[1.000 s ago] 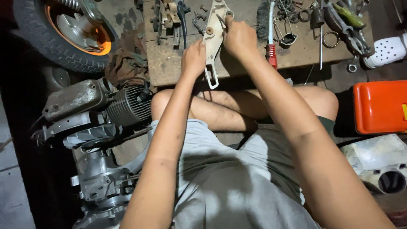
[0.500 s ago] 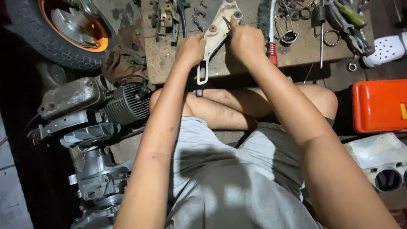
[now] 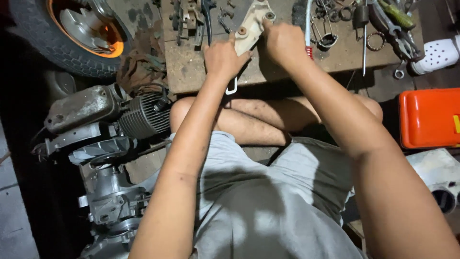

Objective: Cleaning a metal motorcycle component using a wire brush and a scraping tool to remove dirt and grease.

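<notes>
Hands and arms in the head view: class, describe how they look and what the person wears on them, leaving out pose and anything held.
Both arms are bare from shoulder to wrist, with no sleeves reaching them. The left hand and right hand wear no gloves; no watch, ring or band shows. The left forearm carries dark smudges like grease. The clothing in view is a light grey top and grey shorts.

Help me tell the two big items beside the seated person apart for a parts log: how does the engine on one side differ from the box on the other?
The engine is dull grey bare metal, irregular, with cooling fins; the orange box is bright, smooth and rectangular. The engine looks grimy and runs long down the frame beside the left arm; the box looks clean and is cut off by the frame's edge beside the right arm. Both sit untouched.
</notes>
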